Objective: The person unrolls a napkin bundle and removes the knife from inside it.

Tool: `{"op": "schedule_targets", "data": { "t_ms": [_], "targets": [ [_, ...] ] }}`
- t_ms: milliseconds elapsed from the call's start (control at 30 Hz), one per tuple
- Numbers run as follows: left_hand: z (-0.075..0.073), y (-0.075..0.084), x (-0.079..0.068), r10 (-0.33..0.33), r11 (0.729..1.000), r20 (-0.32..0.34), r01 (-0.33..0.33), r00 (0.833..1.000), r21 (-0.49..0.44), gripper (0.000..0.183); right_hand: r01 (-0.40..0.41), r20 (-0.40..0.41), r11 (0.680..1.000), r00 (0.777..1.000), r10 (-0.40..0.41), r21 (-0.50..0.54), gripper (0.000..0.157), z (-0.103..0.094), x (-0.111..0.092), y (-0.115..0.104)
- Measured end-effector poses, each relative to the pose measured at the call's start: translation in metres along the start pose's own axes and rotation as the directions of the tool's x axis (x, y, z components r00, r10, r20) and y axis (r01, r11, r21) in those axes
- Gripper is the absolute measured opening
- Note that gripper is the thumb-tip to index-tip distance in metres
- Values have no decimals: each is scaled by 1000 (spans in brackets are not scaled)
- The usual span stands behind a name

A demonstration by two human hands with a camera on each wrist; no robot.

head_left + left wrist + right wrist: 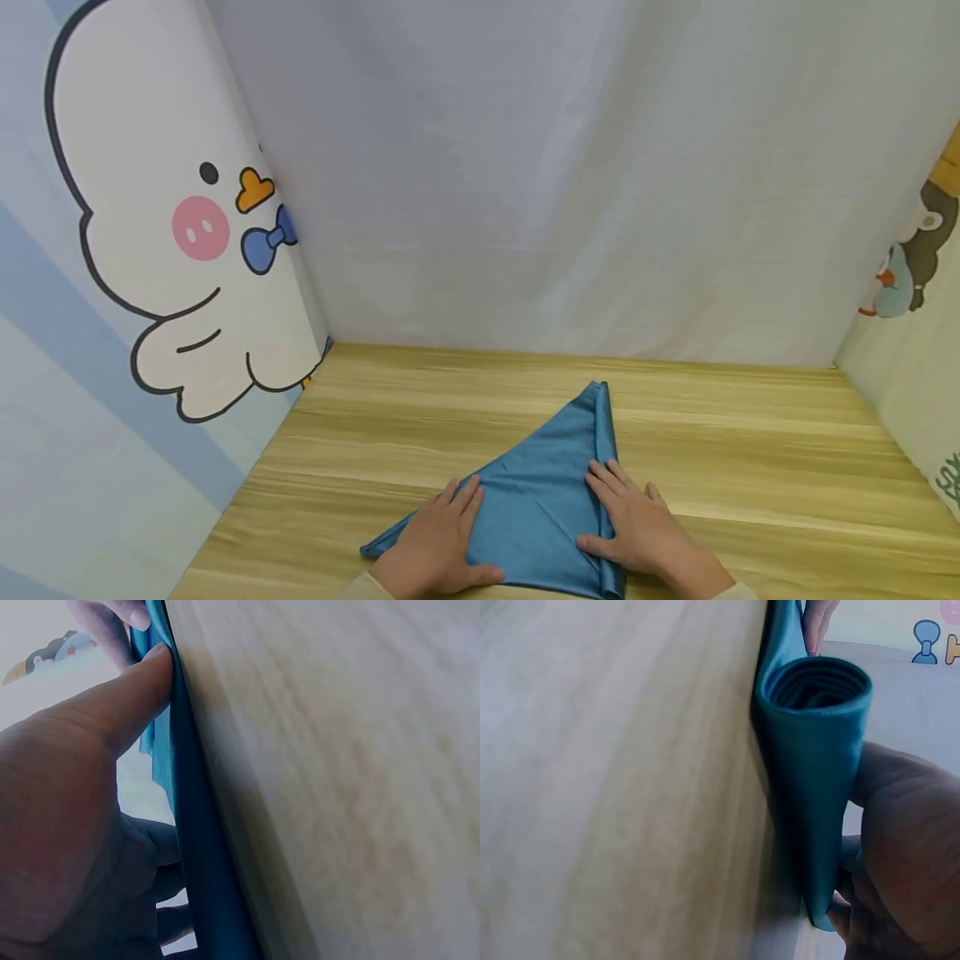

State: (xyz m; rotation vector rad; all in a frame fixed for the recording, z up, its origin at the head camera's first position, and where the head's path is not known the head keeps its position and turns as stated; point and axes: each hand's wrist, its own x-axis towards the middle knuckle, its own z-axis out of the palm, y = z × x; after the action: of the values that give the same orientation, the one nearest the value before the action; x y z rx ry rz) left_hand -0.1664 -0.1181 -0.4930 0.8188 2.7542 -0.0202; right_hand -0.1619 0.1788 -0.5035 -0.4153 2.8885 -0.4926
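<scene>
A shiny blue cloth (528, 508) lies on the wooden table in a roughly triangular shape. Its right side is wound into a narrow roll (606, 437), whose spiral end shows in the right wrist view. My left hand (442, 537) rests on the cloth's left part with fingers extended and the thumb by the near edge. On the roll, my right hand (637, 525) presses with fairly straight fingers, its thumb lying on the flat cloth beside it. In the left wrist view the left thumb (142, 686) touches the cloth's border.
The wooden tabletop (750, 450) extends around the cloth on every side. A pale curtain (570, 208) hangs behind the table. At the left stands a panel printed with a cartoon white bird (142, 150); another printed panel (915, 367) borders the right side.
</scene>
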Motion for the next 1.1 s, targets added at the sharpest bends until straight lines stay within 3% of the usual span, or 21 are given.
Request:
{"op": "schedule_targets", "data": {
  "t_ms": [567,1100],
  "targets": [
    [5,-10,-5,9,1000,-5,-9,1000,-26,109,5,5,1000,1000,-5,-9,89,-4,-1,-4],
    [1,-23,-13,-21,998,38,23,999,-61,111,32,20,999,999,-33,32,84,-7,0,-6]
  ]
}}
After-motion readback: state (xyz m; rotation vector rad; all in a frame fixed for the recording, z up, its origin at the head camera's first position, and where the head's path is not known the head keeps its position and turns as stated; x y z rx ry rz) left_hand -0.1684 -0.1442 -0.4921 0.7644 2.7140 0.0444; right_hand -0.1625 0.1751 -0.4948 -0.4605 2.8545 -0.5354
